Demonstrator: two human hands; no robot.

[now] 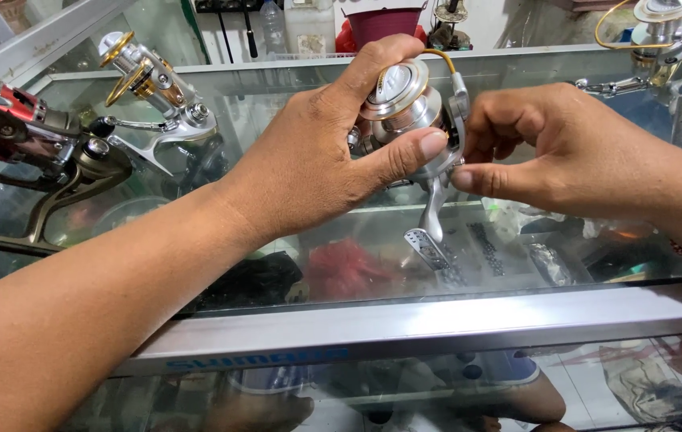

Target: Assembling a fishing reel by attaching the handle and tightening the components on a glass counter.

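Note:
A silver spinning fishing reel (417,112) with a gold-rimmed spool is held up above a glass display counter (405,324). My left hand (317,160) wraps around the spool, thumb across the front and fingers over the top. My right hand (549,152) comes in from the right, its fingertips pinching the reel's side near the bail arm. The reel's foot (427,244) points down toward the glass. What the right fingertips grip is partly hidden by the reel body.
On the counter at left lie a silver and gold reel (157,88) and a dark bronze reel with red parts (45,152). Another gold and silver reel (665,48) stands at far right. Small items lie under the glass. A maroon bucket (381,24) stands behind.

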